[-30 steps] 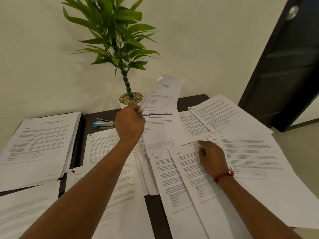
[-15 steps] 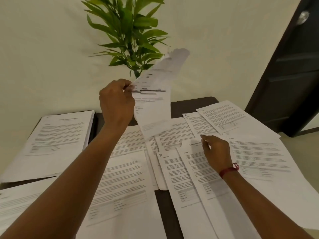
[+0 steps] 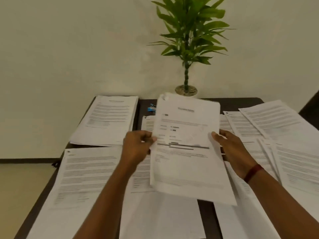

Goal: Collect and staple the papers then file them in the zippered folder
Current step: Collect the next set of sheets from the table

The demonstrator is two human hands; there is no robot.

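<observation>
So, step: collecting, we judge; stapling and filing not yet done.
Hands: our left hand (image 3: pixel 136 146) pinches the left edge of a sheet (image 3: pixel 185 157); our right hand (image 3: pixel 233 150) grips its right edge.
Sheet: raised in front of the plant pot (image 3: pixel 186 91); thin, white, printed, top corner curled.
Other papers (image 3: pixel 86 178): flat rectangles across the dark table (image 3: pixel 241 103), left, right and in front of the pot; a thicker squared stack (image 3: pixel 107 119) left of it.
Stapler (image 3: pixel 151 108): small, blue, hard, just left of the pot.
Folder: not in view.
Next move: we would lay this sheet on a pile and square the edges; limp paper slides.
</observation>
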